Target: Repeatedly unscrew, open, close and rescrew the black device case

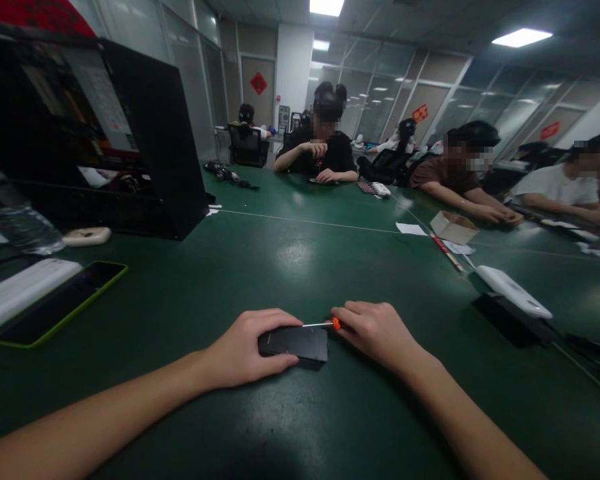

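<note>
A black rectangular box (300, 343), its kind unclear, rests on the green table (260, 413). Around its left end my left hand (253, 347) is closed, with the thumb along the near side and the fingers on the far side. My right hand (373, 327) grips the orange handle of a screwdriver (319, 325). Its thin metal shaft points left along the box's far edge, toward my left fingertips. Where the tip ends is hidden by those fingers and the box.
At the left stand an open black computer case (155, 147), a phone with a green edge (80, 293) and a plastic bottle (20, 213). To the right lie a white power strip (513, 291) and a small open box (453, 227). Several people sit across the table.
</note>
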Demonstrator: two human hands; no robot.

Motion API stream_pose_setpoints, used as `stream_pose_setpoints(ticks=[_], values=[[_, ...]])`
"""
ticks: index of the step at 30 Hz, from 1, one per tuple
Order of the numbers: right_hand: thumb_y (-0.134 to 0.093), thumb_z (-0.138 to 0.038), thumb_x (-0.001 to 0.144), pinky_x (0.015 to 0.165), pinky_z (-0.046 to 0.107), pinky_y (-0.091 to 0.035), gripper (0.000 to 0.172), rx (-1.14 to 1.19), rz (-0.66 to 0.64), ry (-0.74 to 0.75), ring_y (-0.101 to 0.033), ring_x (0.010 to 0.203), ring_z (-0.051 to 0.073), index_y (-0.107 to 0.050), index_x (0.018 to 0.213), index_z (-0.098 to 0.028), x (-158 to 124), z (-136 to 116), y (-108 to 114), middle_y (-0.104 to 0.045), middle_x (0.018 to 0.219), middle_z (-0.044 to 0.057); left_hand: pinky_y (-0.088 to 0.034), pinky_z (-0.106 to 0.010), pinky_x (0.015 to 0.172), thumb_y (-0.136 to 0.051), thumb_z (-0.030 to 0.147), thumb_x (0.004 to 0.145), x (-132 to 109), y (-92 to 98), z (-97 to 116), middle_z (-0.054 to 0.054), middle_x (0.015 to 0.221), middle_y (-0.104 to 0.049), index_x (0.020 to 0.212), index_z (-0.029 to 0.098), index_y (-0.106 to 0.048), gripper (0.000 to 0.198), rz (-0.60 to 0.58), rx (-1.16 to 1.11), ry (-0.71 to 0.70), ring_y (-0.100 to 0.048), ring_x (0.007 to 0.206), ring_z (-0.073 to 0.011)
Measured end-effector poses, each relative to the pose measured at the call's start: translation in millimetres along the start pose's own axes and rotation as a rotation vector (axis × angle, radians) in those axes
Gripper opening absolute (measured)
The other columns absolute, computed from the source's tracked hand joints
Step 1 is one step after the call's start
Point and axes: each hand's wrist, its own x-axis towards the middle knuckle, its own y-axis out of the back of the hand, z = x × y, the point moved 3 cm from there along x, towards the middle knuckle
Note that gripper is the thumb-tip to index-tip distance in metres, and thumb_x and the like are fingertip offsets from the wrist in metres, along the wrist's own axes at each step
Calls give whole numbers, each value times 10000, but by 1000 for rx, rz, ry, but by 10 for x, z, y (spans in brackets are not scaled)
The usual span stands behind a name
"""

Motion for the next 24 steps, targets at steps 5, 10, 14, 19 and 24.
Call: stream_pose_setpoints(ticks=[5,10,14,19,24], values=[[-475,-255,1015,643,261,-419,233,111,100,30,-595,726,154,-666,1096,-147,58,-136,-48,-669,862,61,-514,-356,963,-783,322,845,-3,-8,-13,-56,1193,-732,1241,221,-667,424,3,7,-6,-692,1074,-237],[-489,-232,1005,709,264,-468,217,239,112,83,-604,803,167,-660,1104,-143,75,-122,-47,-663,927,80,-506,-349,965,-779,329,850,-15,-8,-22,-59,1186,-729,1237,217,-671,417,-1,12,-7,-687,1072,-234],[-528,-239,988,707,277,-458,191,193,100,52,-610,811,180,-675,1084,-163,65,-79,-66,-674,927,72,-501,-336,960,-777,314,852,-3,-3,-11,-54,1183,-728,1230,212,-674,405,-7,6,-5,-686,1072,-225],[-544,-222,969,694,274,-457,184,221,44,16,-628,799,179,-682,1077,-167,91,-136,-129,-684,909,59,-503,-322,949,-789,294,838,11,-3,-14,-50,1172,-731,1226,202,-673,415,-3,2,-3,-690,1058,-216],[-560,-203,950,716,283,-473,174,333,47,-39,-644,819,185,-694,1056,-167,108,-133,-160,-699,917,61,-494,-325,965,-787,296,839,-3,-3,-14,-53,1180,-730,1228,203,-675,415,-7,-2,-14,-686,1072,-221]])
